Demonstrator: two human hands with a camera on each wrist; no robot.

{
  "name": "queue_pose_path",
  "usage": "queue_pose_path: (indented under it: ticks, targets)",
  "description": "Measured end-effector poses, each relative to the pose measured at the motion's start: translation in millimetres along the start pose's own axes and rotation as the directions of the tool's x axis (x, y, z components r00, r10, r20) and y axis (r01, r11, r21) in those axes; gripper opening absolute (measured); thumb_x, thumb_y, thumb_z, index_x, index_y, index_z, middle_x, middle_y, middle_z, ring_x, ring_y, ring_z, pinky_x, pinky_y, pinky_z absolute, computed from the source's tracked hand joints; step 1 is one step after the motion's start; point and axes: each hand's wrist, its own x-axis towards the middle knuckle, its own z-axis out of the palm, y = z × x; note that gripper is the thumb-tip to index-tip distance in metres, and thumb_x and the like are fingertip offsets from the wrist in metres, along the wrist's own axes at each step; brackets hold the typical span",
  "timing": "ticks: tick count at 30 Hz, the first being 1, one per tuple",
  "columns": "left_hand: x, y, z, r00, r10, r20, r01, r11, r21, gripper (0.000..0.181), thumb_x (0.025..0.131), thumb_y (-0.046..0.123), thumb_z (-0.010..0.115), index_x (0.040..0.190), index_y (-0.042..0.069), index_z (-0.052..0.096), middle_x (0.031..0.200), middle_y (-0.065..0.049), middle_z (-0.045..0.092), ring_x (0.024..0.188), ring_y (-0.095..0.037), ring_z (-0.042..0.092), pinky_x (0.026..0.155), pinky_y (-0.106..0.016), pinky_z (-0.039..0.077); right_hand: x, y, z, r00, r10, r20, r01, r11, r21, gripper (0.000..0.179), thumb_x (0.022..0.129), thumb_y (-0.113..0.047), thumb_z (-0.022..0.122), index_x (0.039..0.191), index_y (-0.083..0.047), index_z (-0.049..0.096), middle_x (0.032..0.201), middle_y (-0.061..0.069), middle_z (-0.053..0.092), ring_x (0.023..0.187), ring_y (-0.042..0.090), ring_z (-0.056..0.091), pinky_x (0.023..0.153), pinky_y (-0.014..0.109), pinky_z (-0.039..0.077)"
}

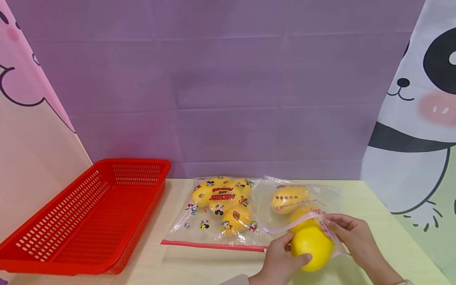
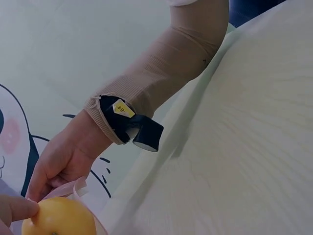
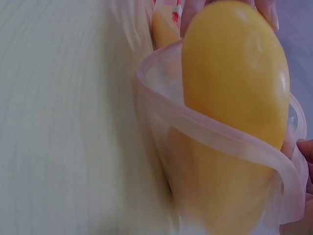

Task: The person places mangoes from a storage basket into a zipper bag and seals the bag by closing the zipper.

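Observation:
A smooth, rounded yellow fruit [image 1: 313, 249] is gripped by my left hand [image 1: 279, 257], thumb on its near side. In the right wrist view the same yellow fruit [image 3: 234, 63] looks elongated, its lower part behind the plastic of a clear zip bag [image 3: 210, 129]. My right hand [image 1: 358, 239] pinches the right edge of this clear zip bag [image 1: 329, 194], whose pale pink zip strip spreads around the fruit. Two more yellow fruits [image 1: 290, 198] lie deeper inside it. The left wrist view shows a thumb [image 2: 19, 208] on the fruit.
Left of the open bag lies another clear bag [image 1: 189, 237] with cartoon prints, a red zip strip and several yellow fruits inside. A red plastic basket [image 1: 117, 259] with slotted sides stands at the table's left. A purple cloth [image 1: 228, 99] hangs behind the table.

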Motion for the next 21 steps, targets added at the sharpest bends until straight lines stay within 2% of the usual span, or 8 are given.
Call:
queue_pose_path:
  ticks: [4, 14, 21]
  targets:
    - [3.4, -0.3, 5.8, 0.998, 0.064, -0.027, -0.063, 0.997, 0.032, 0.056, 0.073, 0.005, 0.077, 0.125, -0.004, 0.057, 0.116, -0.006, 0.062, 0.096, -0.016, 0.056, 0.079, -0.03, 0.055, 0.1, 0, 2, 1.0, 0.012, -0.009, -0.012, 1.0, -0.006, 0.016, 0.091, -0.008, 0.061, 0.089, -0.019, 0.074, 0.08, -0.009, 0.071, 0.074, 0.005, 0.069, 0.067, 0.019, 0.056]
    - [11.7, -0.6, 20.6, 0.992, 0.066, -0.103, -0.058, 0.996, 0.072, 0.056, 0.072, 0.007, 0.077, 0.124, -0.004, 0.057, 0.117, -0.01, 0.062, 0.1, -0.02, 0.056, 0.09, -0.038, 0.051, 1.6, 1, -1, 1.0, 0.011, 0.008, -0.011, 0.998, 0.061, 0.022, 0.091, -0.007, 0.06, 0.087, -0.023, 0.074, 0.081, -0.009, 0.072, 0.074, 0.006, 0.069, 0.068, 0.019, 0.056]
    - [17.2, -1.6, 30.0, 0.991, 0.076, -0.112, -0.068, 0.995, 0.073, 0.058, 0.073, 0.007, 0.076, 0.125, -0.006, 0.055, 0.123, -0.013, 0.06, 0.11, -0.025, 0.056, 0.097, -0.042, 0.047, 1.8, 2, -2, 1.0, 0.017, -0.004, -0.017, 0.998, 0.057, 0.021, 0.091, -0.008, 0.06, 0.085, -0.023, 0.073, 0.081, -0.009, 0.072, 0.073, 0.006, 0.069, 0.067, 0.019, 0.055]
